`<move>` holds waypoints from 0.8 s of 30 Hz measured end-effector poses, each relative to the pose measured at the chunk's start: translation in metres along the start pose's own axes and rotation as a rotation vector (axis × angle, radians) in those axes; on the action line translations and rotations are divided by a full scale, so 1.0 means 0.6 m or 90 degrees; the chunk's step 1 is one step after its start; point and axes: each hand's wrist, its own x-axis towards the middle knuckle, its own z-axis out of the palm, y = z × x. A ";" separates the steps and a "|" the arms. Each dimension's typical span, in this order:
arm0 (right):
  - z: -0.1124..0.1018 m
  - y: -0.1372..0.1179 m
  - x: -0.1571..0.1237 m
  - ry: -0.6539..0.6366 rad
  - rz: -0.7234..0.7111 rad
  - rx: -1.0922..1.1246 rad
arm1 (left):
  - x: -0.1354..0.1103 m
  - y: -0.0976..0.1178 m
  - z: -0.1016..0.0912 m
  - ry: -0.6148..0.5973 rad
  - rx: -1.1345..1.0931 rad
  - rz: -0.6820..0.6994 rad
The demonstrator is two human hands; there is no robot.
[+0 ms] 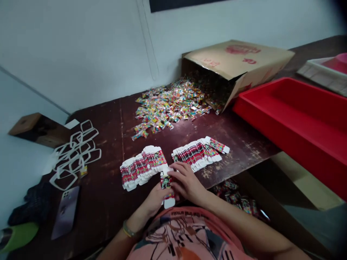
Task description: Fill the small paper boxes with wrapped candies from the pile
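Close to my body, both hands are on one small printed carton (166, 182) with white end flaps sticking out at top and bottom. My left hand (154, 198) grips its lower left side. Bent over its right side are the fingers of my right hand (187, 182), with fingertips near the upper flap. Just beyond lie two fanned rows of flat red-and-white cartons, a left row (142, 165) and a right row (193, 153). One loose flat carton (217, 145) rests at the far end of the right row. My fingers partly hide the held carton.
Wrapped candies (173, 104) spill from a tipped cardboard box (238, 57). A red tray (298, 108) juts over the table's right edge. White loops (76, 155), a phone (65, 213) and a brown box (40, 128) sit left. Filled packs (235, 195) lie below the edge.
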 end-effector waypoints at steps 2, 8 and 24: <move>0.003 -0.004 0.005 -0.004 0.023 0.032 | -0.009 -0.001 0.005 -0.013 -0.012 -0.026; -0.025 -0.011 0.025 -0.155 0.090 0.222 | -0.016 -0.016 0.019 -0.037 -0.041 -0.069; -0.040 0.011 0.032 -0.300 0.154 0.424 | 0.003 -0.022 -0.018 -0.032 0.109 0.055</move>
